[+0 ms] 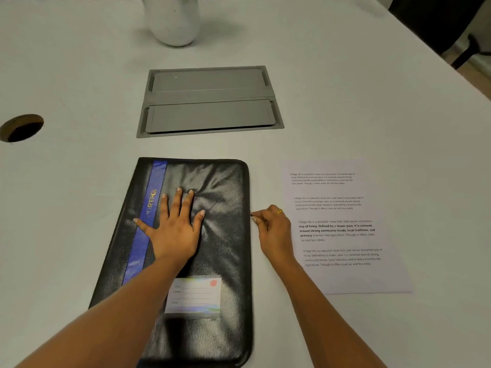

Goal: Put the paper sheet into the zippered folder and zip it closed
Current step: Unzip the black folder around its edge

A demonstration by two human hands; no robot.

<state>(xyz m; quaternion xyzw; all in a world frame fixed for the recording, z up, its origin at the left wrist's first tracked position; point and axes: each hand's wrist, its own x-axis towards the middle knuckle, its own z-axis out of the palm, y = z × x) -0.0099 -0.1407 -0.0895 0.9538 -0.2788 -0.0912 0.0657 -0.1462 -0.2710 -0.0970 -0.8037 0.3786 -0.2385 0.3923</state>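
Head view: a white surface (79, 75) carries a white vase (174, 22) at the far edge, and nearer in a grey hatch (210, 102) with two flaps is set into it. A round hole (22, 128) opens at the left. A dark chair (438, 22) stands beyond the far right corner.

The black folder (223, 235) lies flat in the near middle, with a blue stripe (148, 221) down its left side and a label (195, 294) near its close end. The sheet (345, 208), printed side up, lies flat just right of the folder, apart from it.

The left hand (172, 229) rests palm down on the folder, fingers straight and spread. The right hand (273, 229), wearing a ring (279, 211), sits between folder and sheet. Its curled thumb and fingers pinch a small dark zip pull (251, 215) at the folder's right edge. Its forearm crosses the sheet's near left corner. I cannot tell how far the zip is done up.
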